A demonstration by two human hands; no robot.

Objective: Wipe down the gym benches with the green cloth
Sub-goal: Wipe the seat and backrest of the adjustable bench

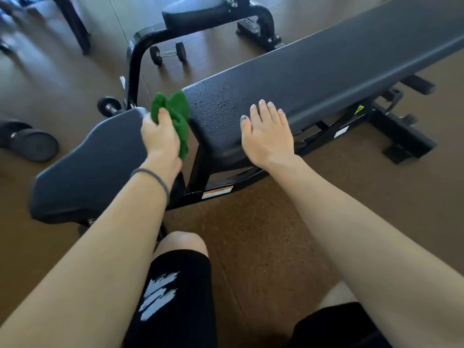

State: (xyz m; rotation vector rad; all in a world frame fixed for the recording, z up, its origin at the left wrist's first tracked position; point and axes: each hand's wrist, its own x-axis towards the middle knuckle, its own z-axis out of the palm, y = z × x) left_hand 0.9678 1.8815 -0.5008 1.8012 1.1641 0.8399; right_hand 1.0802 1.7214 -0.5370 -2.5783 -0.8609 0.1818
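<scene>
A black adjustable gym bench stands in front of me, with a long back pad (339, 59) running up to the right and a separate seat pad (88, 167) at the lower left. Small droplets dot the near end of the back pad. My left hand (160, 136) grips a bunched green cloth (175, 114) at the gap between the two pads. My right hand (266, 134) lies flat, fingers straight, on the near edge of the back pad.
A second bench (195, 11) stands behind, with a small dumbbell (168, 52) on the brown floor under its frame. Another dumbbell end (108, 106) and a dark round weight (32, 144) lie at the left. My knees are below, in black shorts.
</scene>
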